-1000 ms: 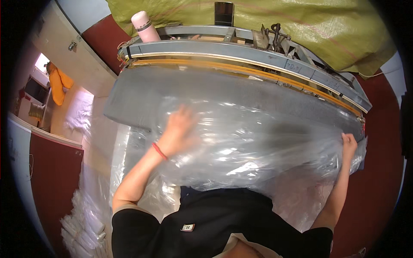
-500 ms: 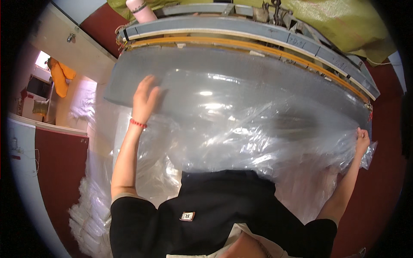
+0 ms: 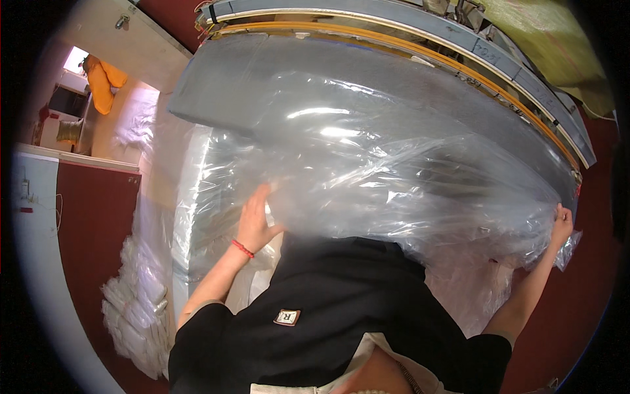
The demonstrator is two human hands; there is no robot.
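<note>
A wide sheet of clear plastic film (image 3: 394,177) lies in shiny wrinkles over a grey padded work surface (image 3: 223,82). At the right end, my right hand (image 3: 562,226) pinches the film near its corner, with a loose crumpled tail hanging below the fingers. My left hand (image 3: 258,220), a red bead bracelet at its wrist, is close to my body at the film's near left part. Its fingers are stretched out and hold nothing; whether the fingertips touch the film I cannot tell.
Behind the surface runs a long metal bar (image 3: 367,14) with an orange strip (image 3: 394,44) along it. A pile of bundled clear film (image 3: 136,315) lies at lower left, beside a dark red floor (image 3: 92,256). Yellow-green woven sheeting (image 3: 558,46) covers things at far right.
My left hand has come back from the grey surface toward my body and rightward. My right hand keeps its pinch on the film. The view has shifted, so the bar sits higher.
</note>
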